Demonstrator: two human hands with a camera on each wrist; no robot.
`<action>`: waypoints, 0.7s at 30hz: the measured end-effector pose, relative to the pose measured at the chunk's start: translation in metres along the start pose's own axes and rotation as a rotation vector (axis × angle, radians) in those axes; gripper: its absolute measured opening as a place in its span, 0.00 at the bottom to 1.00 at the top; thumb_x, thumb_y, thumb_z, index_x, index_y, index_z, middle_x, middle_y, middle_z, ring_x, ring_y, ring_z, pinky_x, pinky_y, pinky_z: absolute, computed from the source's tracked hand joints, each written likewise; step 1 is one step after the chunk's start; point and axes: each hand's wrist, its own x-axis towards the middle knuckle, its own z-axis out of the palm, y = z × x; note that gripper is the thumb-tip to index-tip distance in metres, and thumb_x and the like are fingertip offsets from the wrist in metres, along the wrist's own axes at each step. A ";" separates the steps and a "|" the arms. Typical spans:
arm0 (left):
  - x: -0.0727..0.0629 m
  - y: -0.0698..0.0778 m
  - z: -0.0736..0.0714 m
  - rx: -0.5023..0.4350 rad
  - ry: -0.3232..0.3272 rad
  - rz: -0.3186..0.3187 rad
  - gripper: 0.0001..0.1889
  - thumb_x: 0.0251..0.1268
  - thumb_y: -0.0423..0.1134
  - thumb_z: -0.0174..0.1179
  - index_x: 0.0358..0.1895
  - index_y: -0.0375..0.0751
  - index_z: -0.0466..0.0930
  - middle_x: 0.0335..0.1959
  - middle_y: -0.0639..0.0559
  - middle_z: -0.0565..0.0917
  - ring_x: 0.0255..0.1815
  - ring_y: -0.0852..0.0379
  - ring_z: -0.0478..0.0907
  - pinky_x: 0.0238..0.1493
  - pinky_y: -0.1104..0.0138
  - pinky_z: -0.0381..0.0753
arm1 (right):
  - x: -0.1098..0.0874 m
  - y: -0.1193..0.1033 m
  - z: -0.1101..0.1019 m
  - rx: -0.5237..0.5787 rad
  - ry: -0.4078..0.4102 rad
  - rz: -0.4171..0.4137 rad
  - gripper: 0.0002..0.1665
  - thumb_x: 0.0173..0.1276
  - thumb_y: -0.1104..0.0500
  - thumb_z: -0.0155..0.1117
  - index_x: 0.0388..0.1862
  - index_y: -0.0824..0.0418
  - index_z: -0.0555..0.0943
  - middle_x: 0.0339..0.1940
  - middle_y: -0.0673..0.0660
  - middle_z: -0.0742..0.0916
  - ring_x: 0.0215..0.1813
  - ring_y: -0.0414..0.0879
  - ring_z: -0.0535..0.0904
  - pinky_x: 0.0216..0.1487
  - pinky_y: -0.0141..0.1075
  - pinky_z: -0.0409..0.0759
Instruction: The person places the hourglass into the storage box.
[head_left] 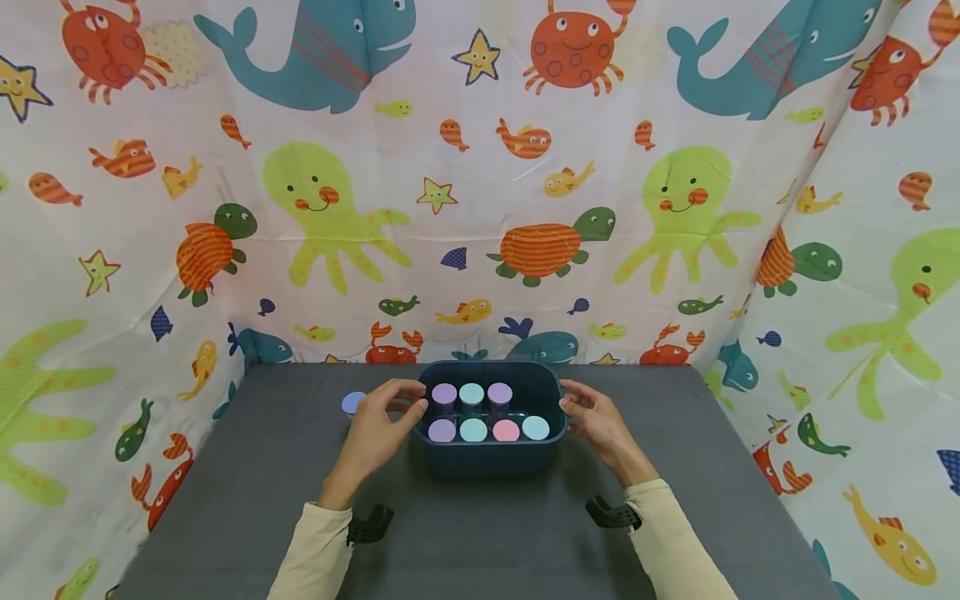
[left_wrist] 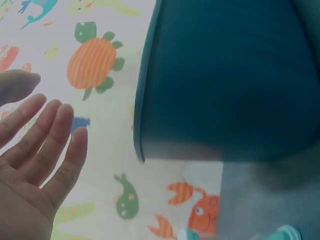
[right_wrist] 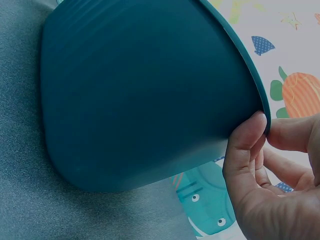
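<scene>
A dark blue plastic bin (head_left: 487, 458) stands on the grey table in front of me. Inside are two rows of round-lidded jars, among them a purple-lidded jar (head_left: 444, 394), a pink-lidded jar (head_left: 506, 430) and a light-blue-lidded jar (head_left: 536, 428). My right hand (head_left: 596, 421) pinches the bin's right rim between thumb and fingers, plain in the right wrist view (right_wrist: 272, 170). At the left end is my left hand (head_left: 382, 425), its fingers spread and apart from the bin wall (left_wrist: 225, 85) in the left wrist view.
A blue-lidded jar (head_left: 352, 402) stands on the table (head_left: 480, 550) left of the bin, partly behind my left hand. A teal lid (left_wrist: 286, 234) shows at the bottom of the left wrist view. A sea-animal curtain (head_left: 480, 275) hangs behind the table and along its sides.
</scene>
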 end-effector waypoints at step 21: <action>-0.034 -0.037 -0.028 0.000 0.272 -0.080 0.15 0.61 0.29 0.65 0.51 0.39 0.82 0.44 0.45 0.84 0.43 0.53 0.81 0.42 0.75 0.81 | -0.002 0.000 -0.001 -0.008 -0.008 0.004 0.25 0.76 0.59 0.55 0.71 0.55 0.69 0.44 0.52 0.77 0.44 0.45 0.76 0.44 0.37 0.81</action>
